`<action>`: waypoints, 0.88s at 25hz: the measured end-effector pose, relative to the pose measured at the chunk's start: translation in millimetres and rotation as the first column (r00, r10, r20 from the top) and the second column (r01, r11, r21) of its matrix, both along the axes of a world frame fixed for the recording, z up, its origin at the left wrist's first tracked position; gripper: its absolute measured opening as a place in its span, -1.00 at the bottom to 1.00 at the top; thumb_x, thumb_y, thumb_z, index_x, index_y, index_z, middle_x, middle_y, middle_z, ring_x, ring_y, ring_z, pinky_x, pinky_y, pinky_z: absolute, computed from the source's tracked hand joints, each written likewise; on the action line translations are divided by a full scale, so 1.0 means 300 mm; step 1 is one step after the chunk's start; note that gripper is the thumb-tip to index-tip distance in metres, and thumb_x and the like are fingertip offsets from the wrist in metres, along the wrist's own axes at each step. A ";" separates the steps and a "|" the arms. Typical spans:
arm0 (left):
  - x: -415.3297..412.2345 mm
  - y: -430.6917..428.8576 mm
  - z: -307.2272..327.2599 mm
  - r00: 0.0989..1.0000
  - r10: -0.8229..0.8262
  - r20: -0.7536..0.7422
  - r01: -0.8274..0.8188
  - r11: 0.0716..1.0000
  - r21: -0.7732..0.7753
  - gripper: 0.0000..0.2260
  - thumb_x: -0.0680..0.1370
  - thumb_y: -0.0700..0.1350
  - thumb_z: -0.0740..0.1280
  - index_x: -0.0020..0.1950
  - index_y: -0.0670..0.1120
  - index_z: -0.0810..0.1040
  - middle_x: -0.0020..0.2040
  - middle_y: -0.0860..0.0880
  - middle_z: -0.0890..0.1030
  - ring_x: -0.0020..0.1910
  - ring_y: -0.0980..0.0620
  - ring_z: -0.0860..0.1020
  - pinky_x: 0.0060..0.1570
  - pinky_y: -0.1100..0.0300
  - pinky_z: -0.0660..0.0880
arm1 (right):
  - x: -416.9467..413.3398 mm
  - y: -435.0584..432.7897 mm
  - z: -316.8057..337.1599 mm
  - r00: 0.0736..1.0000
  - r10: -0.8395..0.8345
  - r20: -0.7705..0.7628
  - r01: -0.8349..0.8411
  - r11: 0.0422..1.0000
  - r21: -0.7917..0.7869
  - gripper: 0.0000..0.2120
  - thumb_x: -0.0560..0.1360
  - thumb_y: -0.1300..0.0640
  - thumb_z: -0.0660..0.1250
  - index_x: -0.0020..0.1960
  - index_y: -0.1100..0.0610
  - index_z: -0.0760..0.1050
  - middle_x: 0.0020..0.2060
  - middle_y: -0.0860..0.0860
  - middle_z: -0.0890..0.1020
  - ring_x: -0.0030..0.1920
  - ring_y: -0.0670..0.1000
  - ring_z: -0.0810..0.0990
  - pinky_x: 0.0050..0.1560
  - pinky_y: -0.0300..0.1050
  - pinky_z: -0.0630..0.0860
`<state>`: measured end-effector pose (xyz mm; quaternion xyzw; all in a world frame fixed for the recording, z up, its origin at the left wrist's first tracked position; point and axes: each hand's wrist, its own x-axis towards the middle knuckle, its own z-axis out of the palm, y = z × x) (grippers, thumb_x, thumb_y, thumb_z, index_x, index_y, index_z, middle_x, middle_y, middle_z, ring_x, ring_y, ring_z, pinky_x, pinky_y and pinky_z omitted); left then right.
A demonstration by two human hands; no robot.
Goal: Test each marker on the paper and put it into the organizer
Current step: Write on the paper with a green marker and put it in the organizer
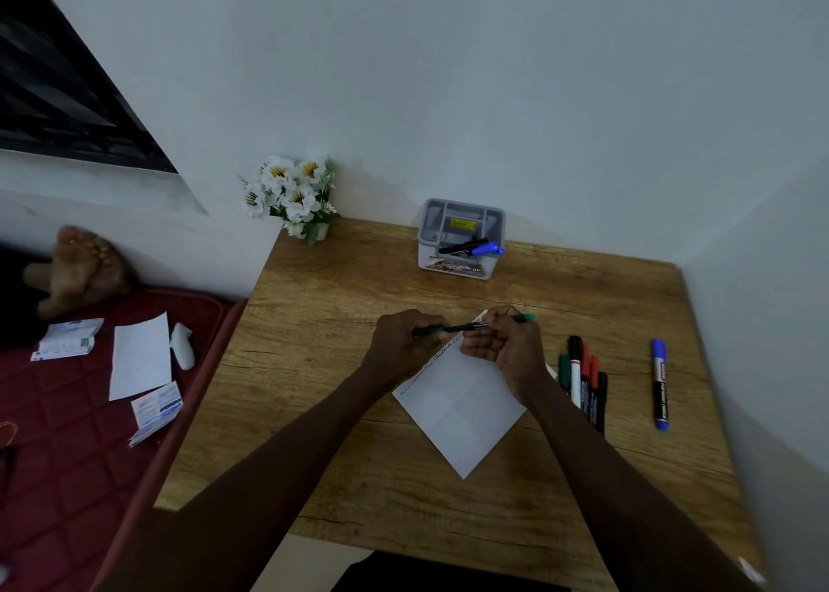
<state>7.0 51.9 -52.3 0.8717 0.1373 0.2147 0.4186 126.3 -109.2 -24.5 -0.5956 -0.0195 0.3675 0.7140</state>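
— Marker [464, 326], green-ended with a black barrel: where is it held?

— It is held between both hands, just above the far corner of the paper [462, 416] on the tabletop [341, 367]. Its long axis runs almost straight left to right, with the right end slightly raised.

— How are the fingers set?

— The fingers [433, 322] of the left hand [403, 344] are curled round the left green end. The barrel is pinched by the right hand [502, 349], beyond which the other green tip sticks out. Whether the cap is seated or parted cannot be told.

— Which relation matters next?

— A pull or push along that left-right axis is likely called for. The paper lies directly beneath, with scribbles along its upper left edge. The organizer [424, 250] stands well apart, straight ahead by the wall, with a black and a blue marker already laid in it. Neither hand is clearly nearer to it.

— What remains?

— A row of markers [583, 380] lies just right of the paper, and a blue marker [658, 385] lies further right.
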 end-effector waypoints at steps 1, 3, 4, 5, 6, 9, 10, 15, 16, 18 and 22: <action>-0.001 0.001 0.002 1.000 0.000 -0.006 0.001 1.000 0.020 -0.80 0.50 -0.07 0.48 0.11 -0.05 0.72 -0.10 0.01 0.73 -0.18 0.20 0.62 -0.15 0.26 0.53 | 0.002 -0.004 -0.003 1.000 -0.018 -0.001 0.018 1.000 0.000 -0.85 0.62 0.29 0.27 -0.10 0.24 0.56 -0.25 0.31 0.70 -0.31 0.19 0.72 -0.22 0.06 0.70; -0.005 0.001 0.004 1.000 -0.009 -0.017 0.010 0.999 0.047 -0.81 0.51 -0.04 0.46 0.09 -0.03 0.73 -0.14 0.02 0.72 -0.21 0.15 0.61 -0.19 0.21 0.52 | 0.004 -0.013 -0.004 1.000 -0.021 -0.006 0.021 1.000 0.005 -0.85 0.61 0.29 0.28 -0.11 0.24 0.56 -0.25 0.30 0.70 -0.32 0.18 0.72 -0.22 0.06 0.70; -0.008 -0.003 0.003 1.000 -0.017 -0.019 0.018 0.999 0.050 -0.81 0.51 -0.04 0.46 0.09 -0.03 0.73 -0.16 0.01 0.71 -0.23 0.13 0.61 -0.20 0.21 0.51 | 0.003 -0.015 -0.003 1.000 -0.010 -0.010 0.010 1.000 0.006 -0.86 0.62 0.28 0.28 -0.09 0.24 0.56 -0.25 0.30 0.71 -0.31 0.17 0.72 -0.22 0.06 0.70; -0.009 -0.010 0.001 1.000 -0.022 -0.023 0.023 0.998 0.050 -0.81 0.51 -0.05 0.46 0.10 -0.03 0.73 -0.16 0.01 0.71 -0.23 0.12 0.61 -0.21 0.22 0.50 | 0.001 -0.017 -0.002 1.000 0.004 -0.013 -0.004 1.000 0.006 -0.88 0.62 0.28 0.29 -0.07 0.26 0.56 -0.25 0.30 0.71 -0.31 0.17 0.73 -0.22 0.06 0.71; -0.006 -0.016 0.000 0.999 -0.023 -0.027 0.024 0.998 0.054 -0.80 0.51 -0.06 0.46 0.11 -0.04 0.73 -0.16 0.00 0.71 -0.24 0.11 0.60 -0.22 0.22 0.50 | -0.002 -0.017 0.001 1.000 0.018 -0.011 -0.018 1.000 0.006 -0.90 0.62 0.27 0.30 -0.04 0.28 0.56 -0.24 0.30 0.71 -0.30 0.17 0.73 -0.22 0.05 0.71; 0.011 -0.028 0.004 0.999 -0.034 -0.015 0.035 0.997 0.075 -0.81 0.53 -0.08 0.44 0.12 -0.06 0.72 -0.17 -0.02 0.71 -0.24 0.12 0.60 -0.22 0.27 0.48 | -0.012 -0.022 0.002 0.996 0.076 0.049 -0.075 0.997 -0.017 -0.90 0.59 0.29 0.37 0.01 0.34 0.59 -0.16 0.33 0.71 -0.24 0.18 0.74 -0.20 0.03 0.70; 0.016 -0.027 0.006 0.999 -0.042 -0.013 0.043 0.996 0.077 -0.82 0.54 -0.09 0.44 0.12 -0.07 0.72 -0.17 -0.02 0.71 -0.25 0.14 0.60 -0.22 0.30 0.47 | -0.012 -0.026 0.003 0.992 0.099 0.080 -0.096 0.995 -0.030 -0.90 0.57 0.30 0.40 0.01 0.36 0.61 -0.15 0.33 0.71 -0.22 0.18 0.73 -0.18 0.03 0.70; 0.024 -0.032 0.016 0.995 -0.071 -0.071 0.073 0.997 0.037 -0.79 0.52 -0.14 0.48 0.15 -0.07 0.70 -0.16 -0.04 0.74 -0.33 0.09 0.64 -0.28 0.14 0.54 | 0.034 -0.041 0.019 0.969 0.195 0.153 -0.184 0.979 -0.085 -0.84 0.54 0.34 0.43 0.03 0.47 0.61 -0.20 0.31 0.70 -0.23 0.18 0.71 -0.17 0.02 0.70; 0.032 -0.037 0.021 0.997 -0.057 -0.060 0.059 0.998 0.029 -0.79 0.51 -0.16 0.49 0.14 -0.08 0.71 -0.16 -0.04 0.74 -0.34 0.07 0.64 -0.29 0.12 0.54 | 0.044 -0.039 0.027 0.968 0.197 0.156 -0.186 0.979 -0.081 -0.83 0.53 0.34 0.43 0.03 0.47 0.61 -0.20 0.32 0.70 -0.23 0.19 0.71 -0.16 0.04 0.70; 0.055 -0.048 0.038 0.997 -0.044 -0.061 0.046 0.998 0.033 -0.81 0.51 -0.17 0.49 0.12 -0.07 0.72 -0.16 -0.04 0.74 -0.34 0.09 0.64 -0.27 0.11 0.54 | 0.060 -0.036 0.042 0.966 0.192 0.171 -0.182 0.981 -0.073 -0.81 0.53 0.32 0.44 0.03 0.48 0.60 -0.19 0.34 0.69 -0.23 0.19 0.72 -0.15 0.06 0.71; 0.096 -0.048 0.062 0.995 -0.027 -0.101 0.037 0.994 0.101 -0.86 0.53 -0.12 0.46 0.07 -0.03 0.74 -0.19 -0.01 0.74 -0.30 0.09 0.64 -0.03 0.05 0.46 | 0.077 -0.033 0.067 0.973 0.159 0.168 -0.148 0.986 -0.076 -0.80 0.53 0.32 0.44 0.04 0.48 0.60 -0.21 0.31 0.71 -0.25 0.16 0.73 -0.15 0.04 0.72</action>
